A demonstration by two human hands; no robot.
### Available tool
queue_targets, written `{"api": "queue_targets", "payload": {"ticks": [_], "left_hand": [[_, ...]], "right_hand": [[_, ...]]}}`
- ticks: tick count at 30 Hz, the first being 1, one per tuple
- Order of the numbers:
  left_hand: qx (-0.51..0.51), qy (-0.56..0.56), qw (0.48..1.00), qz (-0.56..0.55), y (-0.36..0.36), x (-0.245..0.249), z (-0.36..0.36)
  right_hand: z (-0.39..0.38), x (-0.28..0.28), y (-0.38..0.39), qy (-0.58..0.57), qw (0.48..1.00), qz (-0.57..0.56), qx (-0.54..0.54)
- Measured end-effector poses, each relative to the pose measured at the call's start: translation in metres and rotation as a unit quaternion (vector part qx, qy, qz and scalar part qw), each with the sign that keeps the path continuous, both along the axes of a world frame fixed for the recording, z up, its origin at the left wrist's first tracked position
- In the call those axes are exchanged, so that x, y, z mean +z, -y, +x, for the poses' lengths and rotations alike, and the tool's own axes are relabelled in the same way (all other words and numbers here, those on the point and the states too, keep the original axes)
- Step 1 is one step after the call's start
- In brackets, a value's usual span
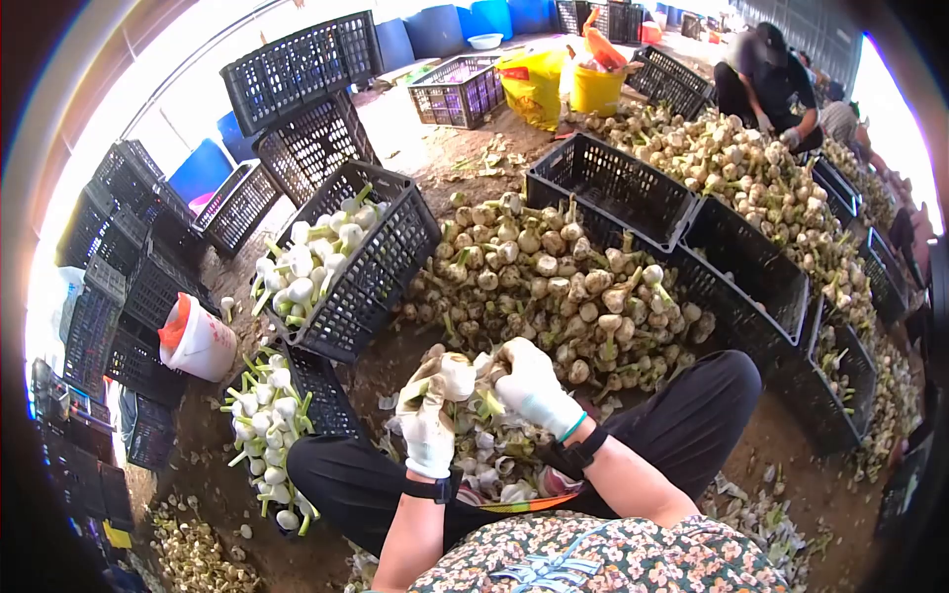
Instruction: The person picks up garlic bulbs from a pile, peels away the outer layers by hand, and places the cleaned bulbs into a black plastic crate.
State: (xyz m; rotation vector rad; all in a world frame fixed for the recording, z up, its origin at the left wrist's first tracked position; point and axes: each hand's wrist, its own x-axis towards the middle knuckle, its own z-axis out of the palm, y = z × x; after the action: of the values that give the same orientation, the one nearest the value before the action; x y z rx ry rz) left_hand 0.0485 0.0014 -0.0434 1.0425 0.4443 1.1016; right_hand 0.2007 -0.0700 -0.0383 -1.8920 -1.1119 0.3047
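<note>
My left hand (425, 415), in a soiled white glove, is wrapped round a garlic bulb (458, 378) whose white side faces up. Close to its right, my right hand (532, 383), also gloved, has its fingers curled together; what lies in them is hidden. A green stem piece (490, 403) shows just below, between the two hands. Under them, loose garlic skins (484, 460) lie between my legs. Beyond my hands spreads a heap of unpeeled garlic bulbs (539, 287) with dry, dirty skins.
A black crate (381, 282) of cleaned white garlic stands tilted at left, above another crate with more white bulbs (265, 425). Black crates (613, 188) border the heap at right. A white bucket (203, 341) stands far left. Another person (776, 84) works at a larger heap behind.
</note>
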Motion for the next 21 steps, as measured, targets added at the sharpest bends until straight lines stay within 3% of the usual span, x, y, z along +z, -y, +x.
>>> {"api": "queue_targets", "payload": {"ticks": [1,2,3,5,6,7,8,9,10,11,14,15,16,17,21], "left_hand": [[-0.073,0.063,0.990,-0.105,-0.001,0.008,0.001],[-0.112,0.100,0.981,-0.120,-0.003,0.015,0.003],[-0.130,0.154,0.972,-0.122,-0.008,0.011,0.004],[-0.143,0.233,0.939,-0.209,-0.014,0.019,0.006],[-0.153,0.245,0.933,-0.215,-0.018,0.019,0.008],[-0.154,0.243,0.933,-0.215,-0.021,0.019,0.010],[-0.164,0.248,0.926,-0.233,-0.022,0.018,0.011],[-0.175,0.253,0.918,-0.252,-0.023,0.016,0.014],[-0.198,0.228,0.919,-0.255,-0.023,0.012,0.013],[-0.158,0.144,0.962,-0.169,-0.017,0.010,0.020],[-0.088,-0.008,0.996,-0.021,-0.012,0.012,0.027],[-0.060,-0.060,0.995,0.045,-0.014,0.007,0.028],[-0.032,-0.130,0.967,0.216,-0.020,0.003,0.029],[-0.011,-0.173,0.937,0.303,-0.023,-0.001,0.028],[-0.002,-0.194,0.948,0.251,-0.007,0.004,0.040]], "right_hand": [[0.005,-0.008,0.001,-0.024,1.000,-0.010,-0.014],[0.012,-0.007,0.005,0.005,0.997,-0.070,-0.017],[0.020,-0.025,0.005,-0.002,0.997,-0.060,-0.047],[0.042,-0.067,0.016,0.058,0.991,-0.120,-0.013],[0.047,-0.057,0.017,0.022,0.970,-0.242,0.017],[0.043,-0.048,0.014,0.020,0.970,-0.242,0.017],[0.035,-0.040,0.009,-0.168,0.977,-0.131,0.029],[0.027,-0.025,0.005,-0.347,0.937,-0.015,0.037],[0.020,0.024,0.008,-0.400,0.914,-0.005,0.062],[0.013,0.027,0.003,-0.317,0.943,0.046,0.088],[0.008,0.040,0.004,-0.206,0.978,0.009,0.031],[0.012,0.040,0.004,-0.207,0.978,0.009,0.026],[0.016,0.040,0.004,-0.173,0.984,-0.016,0.047],[0.019,0.040,0.004,-0.139,0.987,-0.042,0.069],[0.022,0.034,0.001,-0.102,0.992,-0.057,0.050]]}}
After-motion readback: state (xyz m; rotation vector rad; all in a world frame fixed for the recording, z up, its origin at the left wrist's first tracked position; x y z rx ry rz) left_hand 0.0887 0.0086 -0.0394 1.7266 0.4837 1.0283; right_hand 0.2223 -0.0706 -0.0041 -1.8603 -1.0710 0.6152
